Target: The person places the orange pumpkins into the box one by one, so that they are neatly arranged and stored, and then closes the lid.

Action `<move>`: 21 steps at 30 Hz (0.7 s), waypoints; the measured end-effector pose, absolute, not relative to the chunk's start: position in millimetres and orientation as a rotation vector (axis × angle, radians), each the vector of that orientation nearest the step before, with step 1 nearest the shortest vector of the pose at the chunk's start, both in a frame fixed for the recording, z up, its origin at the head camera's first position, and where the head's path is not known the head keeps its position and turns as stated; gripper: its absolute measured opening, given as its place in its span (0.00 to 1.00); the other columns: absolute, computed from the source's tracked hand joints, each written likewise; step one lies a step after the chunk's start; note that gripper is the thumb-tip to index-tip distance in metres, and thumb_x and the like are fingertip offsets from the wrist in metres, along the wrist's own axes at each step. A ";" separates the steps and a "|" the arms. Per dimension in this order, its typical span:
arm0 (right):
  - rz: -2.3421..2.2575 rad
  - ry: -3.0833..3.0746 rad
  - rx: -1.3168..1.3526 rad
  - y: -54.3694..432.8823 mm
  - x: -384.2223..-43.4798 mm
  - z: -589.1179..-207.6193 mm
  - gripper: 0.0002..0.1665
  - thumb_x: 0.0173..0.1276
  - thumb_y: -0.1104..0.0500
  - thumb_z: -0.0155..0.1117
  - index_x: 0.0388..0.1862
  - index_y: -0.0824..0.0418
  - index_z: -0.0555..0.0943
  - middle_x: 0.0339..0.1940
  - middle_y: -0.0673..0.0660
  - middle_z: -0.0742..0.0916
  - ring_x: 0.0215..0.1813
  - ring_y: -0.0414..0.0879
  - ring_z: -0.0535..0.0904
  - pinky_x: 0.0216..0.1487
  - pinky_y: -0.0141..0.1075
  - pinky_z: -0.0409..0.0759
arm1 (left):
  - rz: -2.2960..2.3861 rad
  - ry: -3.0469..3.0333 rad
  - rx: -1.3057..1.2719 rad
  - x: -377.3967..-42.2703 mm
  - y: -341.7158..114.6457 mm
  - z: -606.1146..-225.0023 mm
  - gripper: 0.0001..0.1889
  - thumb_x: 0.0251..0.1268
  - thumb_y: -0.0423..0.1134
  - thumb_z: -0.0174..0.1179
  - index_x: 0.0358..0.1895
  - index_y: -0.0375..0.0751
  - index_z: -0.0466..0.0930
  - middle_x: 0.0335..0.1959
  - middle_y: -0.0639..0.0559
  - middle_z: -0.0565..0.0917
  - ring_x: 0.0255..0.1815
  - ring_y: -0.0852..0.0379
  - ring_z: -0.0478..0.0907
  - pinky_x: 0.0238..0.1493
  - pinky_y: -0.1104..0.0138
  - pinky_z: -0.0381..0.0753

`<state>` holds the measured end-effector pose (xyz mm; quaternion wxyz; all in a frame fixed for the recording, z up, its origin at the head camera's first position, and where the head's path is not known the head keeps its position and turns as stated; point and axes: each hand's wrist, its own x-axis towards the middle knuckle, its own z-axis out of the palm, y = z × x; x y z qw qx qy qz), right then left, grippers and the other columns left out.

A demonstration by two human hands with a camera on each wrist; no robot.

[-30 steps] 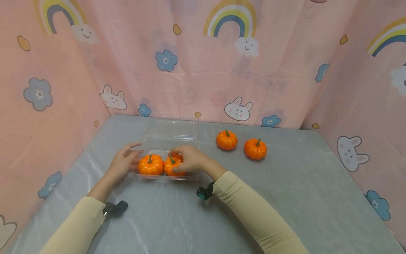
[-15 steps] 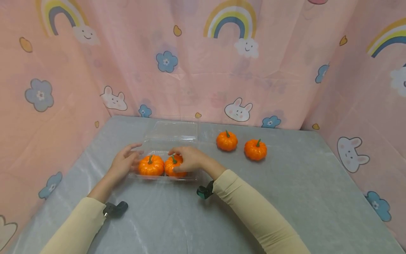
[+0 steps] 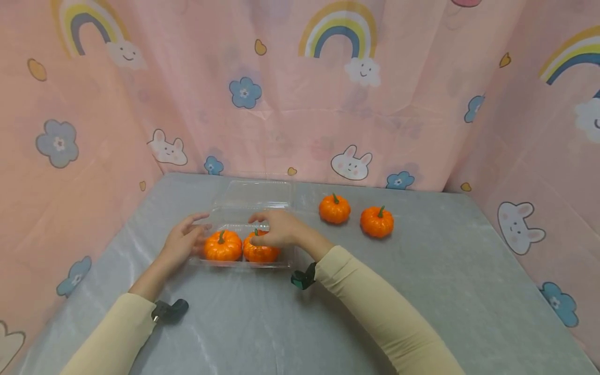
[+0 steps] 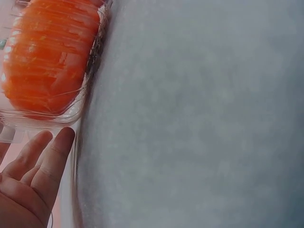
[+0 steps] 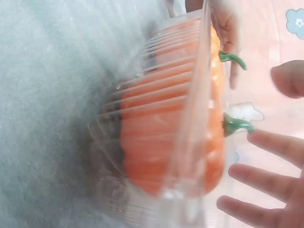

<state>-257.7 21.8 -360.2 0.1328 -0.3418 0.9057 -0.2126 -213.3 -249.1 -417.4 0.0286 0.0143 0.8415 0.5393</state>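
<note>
A clear plastic clamshell box lies with its lid folded back. Side by side in its base sit two small orange pumpkins with green stems, a left pumpkin and a right pumpkin. My right hand hovers over the right pumpkin, partly hiding it; in the right wrist view its fingers are spread, with one fingertip at or close to the stem. At the box's left end is my left hand, its fingers extended near the wall; contact is unclear.
Two more pumpkins stand on the grey table right of the box: a nearer one and a farther one. A pink patterned curtain encloses the table's back and sides.
My right hand has let go of the right pumpkin and lifted slightly above it. That pumpkin now rests in the box's right half. My left hand has stayed in place.
</note>
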 end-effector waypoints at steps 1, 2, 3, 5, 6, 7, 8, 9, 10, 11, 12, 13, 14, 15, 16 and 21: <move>-0.622 2.638 -1.004 22.5 -257.4 -359.0 0.31 0.62 0.43 0.61 0.63 0.51 0.75 0.64 0.56 0.80 0.64 0.53 0.74 0.63 0.49 0.74 | 1.670 2.589 0.041 -213.4 -249.1 -417.8 0.26 0.77 0.47 0.42 0.73 0.45 0.59 0.66 0.33 0.71 0.47 0.49 0.80 0.42 0.65 0.85; -0.631 2.643 -1.020 23.3 -257.3 -357.5 0.31 0.62 0.42 0.61 0.63 0.52 0.76 0.64 0.56 0.80 0.65 0.53 0.74 0.64 0.49 0.73 | 1.677 2.581 0.038 -213.9 -249.2 -418.4 0.26 0.77 0.47 0.42 0.73 0.45 0.58 0.67 0.33 0.71 0.48 0.49 0.80 0.42 0.65 0.85; -0.632 2.650 -1.035 24.0 -257.1 -356.1 0.32 0.62 0.42 0.60 0.63 0.52 0.76 0.65 0.56 0.79 0.66 0.52 0.73 0.65 0.49 0.72 | 1.685 2.573 0.035 -214.3 -249.3 -419.0 0.26 0.77 0.47 0.42 0.74 0.45 0.58 0.67 0.33 0.70 0.48 0.49 0.80 0.42 0.65 0.85; -0.632 2.656 -1.051 25.7 -256.8 -353.4 0.32 0.62 0.41 0.59 0.64 0.52 0.75 0.65 0.54 0.79 0.67 0.51 0.72 0.67 0.49 0.71 | 1.683 2.571 0.028 -215.0 -249.6 -420.1 0.26 0.77 0.48 0.42 0.74 0.46 0.57 0.67 0.33 0.70 0.48 0.50 0.80 0.42 0.65 0.85; -0.630 2.656 -1.054 26.6 -256.9 -352.2 0.32 0.63 0.40 0.58 0.64 0.52 0.75 0.66 0.53 0.79 0.68 0.50 0.72 0.67 0.49 0.70 | 1.683 2.571 0.027 -215.3 -249.5 -420.5 0.26 0.77 0.48 0.42 0.74 0.46 0.57 0.67 0.33 0.70 0.48 0.50 0.80 0.42 0.65 0.85; -0.627 2.659 -1.057 27.5 -256.7 -350.7 0.32 0.62 0.40 0.57 0.64 0.51 0.75 0.66 0.52 0.78 0.68 0.50 0.71 0.68 0.48 0.70 | 1.681 2.573 0.023 -215.2 -249.7 -420.5 0.26 0.77 0.48 0.42 0.74 0.46 0.57 0.67 0.34 0.70 0.48 0.50 0.80 0.42 0.65 0.85; -0.625 2.662 -1.061 28.4 -256.7 -349.6 0.33 0.62 0.40 0.57 0.64 0.51 0.75 0.66 0.51 0.78 0.69 0.49 0.71 0.69 0.48 0.69 | 1.678 2.576 0.023 -215.1 -249.8 -420.5 0.26 0.77 0.48 0.42 0.74 0.46 0.57 0.67 0.34 0.71 0.47 0.50 0.80 0.42 0.65 0.85; -0.622 2.663 -1.063 29.4 -256.9 -348.6 0.33 0.62 0.40 0.57 0.64 0.50 0.75 0.67 0.51 0.78 0.69 0.49 0.70 0.69 0.48 0.69 | 1.676 2.578 0.022 -214.8 -249.7 -420.2 0.26 0.77 0.48 0.42 0.74 0.46 0.58 0.67 0.34 0.71 0.47 0.50 0.80 0.42 0.65 0.85; -0.622 2.664 -1.060 30.6 -256.8 -347.5 0.33 0.62 0.39 0.57 0.64 0.50 0.75 0.67 0.51 0.77 0.69 0.49 0.70 0.69 0.47 0.68 | 1.674 2.581 0.021 -214.8 -249.8 -420.0 0.26 0.77 0.48 0.42 0.74 0.46 0.58 0.67 0.34 0.71 0.47 0.51 0.80 0.41 0.65 0.85; -0.622 2.665 -1.061 31.8 -256.7 -346.3 0.33 0.62 0.39 0.56 0.64 0.49 0.74 0.67 0.51 0.77 0.69 0.49 0.70 0.69 0.48 0.68 | 1.674 2.581 0.022 -214.7 -249.6 -419.7 0.26 0.77 0.47 0.42 0.74 0.46 0.58 0.67 0.34 0.71 0.46 0.51 0.80 0.41 0.65 0.85; -0.619 2.668 -1.060 33.0 -256.8 -345.4 0.33 0.62 0.39 0.56 0.64 0.49 0.74 0.68 0.52 0.77 0.70 0.50 0.69 0.69 0.48 0.68 | 1.675 2.581 0.023 -214.7 -249.5 -419.5 0.26 0.77 0.47 0.42 0.74 0.46 0.58 0.66 0.34 0.71 0.46 0.51 0.80 0.42 0.65 0.85; -0.623 2.668 -1.057 34.3 -256.9 -344.5 0.33 0.62 0.39 0.57 0.65 0.49 0.74 0.68 0.52 0.77 0.70 0.50 0.69 0.69 0.48 0.68 | 1.674 2.581 0.024 -214.8 -249.3 -419.4 0.26 0.77 0.47 0.42 0.74 0.46 0.58 0.66 0.34 0.71 0.46 0.51 0.80 0.42 0.65 0.85; -0.625 2.667 -1.056 35.5 -257.1 -343.8 0.33 0.62 0.40 0.57 0.65 0.49 0.74 0.68 0.53 0.76 0.70 0.51 0.69 0.70 0.49 0.67 | 1.674 2.581 0.025 -214.8 -249.1 -419.2 0.26 0.77 0.47 0.42 0.74 0.45 0.58 0.66 0.33 0.71 0.47 0.51 0.80 0.42 0.65 0.85; -0.626 2.667 -1.050 36.7 -257.1 -342.9 0.33 0.62 0.40 0.57 0.65 0.49 0.74 0.68 0.53 0.76 0.70 0.51 0.69 0.70 0.49 0.67 | 1.671 2.581 0.024 -214.8 -248.9 -418.9 0.26 0.77 0.46 0.42 0.74 0.45 0.58 0.66 0.33 0.71 0.47 0.51 0.80 0.42 0.64 0.85; -0.630 2.668 -1.046 38.0 -257.1 -342.1 0.33 0.62 0.40 0.57 0.65 0.49 0.74 0.69 0.53 0.76 0.70 0.51 0.68 0.70 0.49 0.66 | 1.668 2.582 0.023 -214.6 -248.7 -418.5 0.26 0.77 0.47 0.42 0.74 0.45 0.57 0.67 0.33 0.71 0.47 0.51 0.81 0.43 0.64 0.85; -0.636 2.692 -1.030 45.4 -258.0 -339.1 0.32 0.63 0.40 0.57 0.66 0.48 0.73 0.69 0.53 0.75 0.71 0.52 0.67 0.71 0.50 0.66 | 1.665 2.578 0.024 -214.8 -248.9 -418.7 0.26 0.77 0.47 0.42 0.74 0.46 0.57 0.67 0.33 0.70 0.48 0.50 0.80 0.44 0.63 0.85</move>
